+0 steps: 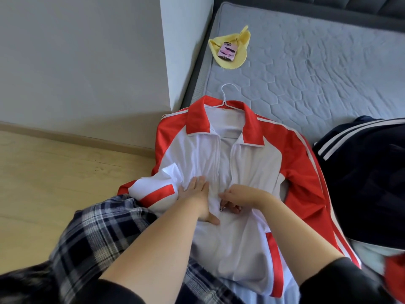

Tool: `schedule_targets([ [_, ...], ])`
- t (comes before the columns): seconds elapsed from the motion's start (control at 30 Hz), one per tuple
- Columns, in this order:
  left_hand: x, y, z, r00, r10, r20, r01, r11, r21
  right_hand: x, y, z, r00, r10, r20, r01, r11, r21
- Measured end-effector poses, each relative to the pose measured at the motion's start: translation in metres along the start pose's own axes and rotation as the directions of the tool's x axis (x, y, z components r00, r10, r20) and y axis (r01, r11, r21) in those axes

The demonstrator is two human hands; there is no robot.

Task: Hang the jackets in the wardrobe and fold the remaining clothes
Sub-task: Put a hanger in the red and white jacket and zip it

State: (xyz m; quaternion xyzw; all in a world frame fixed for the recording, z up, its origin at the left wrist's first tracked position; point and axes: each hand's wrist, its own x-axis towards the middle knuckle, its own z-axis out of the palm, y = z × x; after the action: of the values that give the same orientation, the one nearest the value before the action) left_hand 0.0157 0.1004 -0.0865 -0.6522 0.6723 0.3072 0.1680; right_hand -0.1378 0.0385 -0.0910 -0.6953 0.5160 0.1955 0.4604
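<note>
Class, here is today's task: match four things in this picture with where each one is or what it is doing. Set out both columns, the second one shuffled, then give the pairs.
1 phone
2 hanger
3 left hand
4 right hand

A pinches the zipper pull
B lies on the yellow cloth
C hook sticks out above the jacket collar
D presses flat on the jacket's white front

Pairs: 1-B, 2-C, 3-D, 4-A

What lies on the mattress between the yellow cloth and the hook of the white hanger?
Nothing: in the head view that stretch of the grey quilted mattress is bare between the yellow cloth and the hanger hook.
</note>
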Motion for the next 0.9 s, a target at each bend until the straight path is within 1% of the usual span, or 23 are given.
schedule_targets([
  [0.1, -0.002, 0.0, 0.002, 0.999, 0.007, -0.042, -0.003, 0.997, 0.078, 0.002, -0.01, 0.001, 0.997, 0.029, 0.073, -0.015, 0.982, -0.189],
  [0.17, -0.003, 0.0, 0.004, 0.998, 0.007, -0.059, -0.002, 0.996, 0.087, 0.002, -0.011, 0.0, 0.996, -0.013, 0.088, 0.031, 0.978, -0.206],
  [0.3, -0.001, -0.004, 0.004, 0.997, 0.012, -0.072, -0.009, 0.999, 0.04, -0.004, 0.0, -0.003, 0.993, -0.113, 0.037, 0.115, 0.993, -0.03],
  [0.43, -0.001, -0.005, 0.005, 0.996, 0.023, -0.082, -0.022, 1.0, 0.017, -0.01, 0.009, 0.003, 0.987, -0.16, -0.03, 0.163, 0.972, 0.167],
  [0.47, -0.001, -0.005, 0.006, 0.996, 0.024, -0.088, -0.023, 1.0, 0.012, -0.011, 0.011, 0.006, 0.983, -0.169, -0.064, 0.179, 0.96, 0.214],
  [0.53, -0.001, -0.006, 0.007, 0.996, 0.025, -0.089, -0.025, 1.0, 0.005, -0.013, 0.016, 0.013, 0.971, -0.164, -0.177, 0.216, 0.916, 0.338],
  [0.63, 0.0, -0.007, 0.007, 0.996, 0.029, -0.085, -0.028, 1.0, 0.009, -0.019, 0.024, 0.024, 0.938, -0.105, -0.331, 0.267, 0.828, 0.493],
  [0.73, 0.001, -0.005, 0.006, 0.994, 0.033, -0.106, -0.032, 0.999, 0.013, -0.022, 0.027, 0.032, 0.907, -0.056, -0.417, 0.289, 0.804, 0.52],
  [0.9, -0.001, -0.003, 0.008, 0.99, 0.037, -0.134, -0.033, 0.999, 0.03, -0.025, 0.028, 0.029, 0.893, -0.056, -0.446, 0.259, 0.875, 0.408],
])
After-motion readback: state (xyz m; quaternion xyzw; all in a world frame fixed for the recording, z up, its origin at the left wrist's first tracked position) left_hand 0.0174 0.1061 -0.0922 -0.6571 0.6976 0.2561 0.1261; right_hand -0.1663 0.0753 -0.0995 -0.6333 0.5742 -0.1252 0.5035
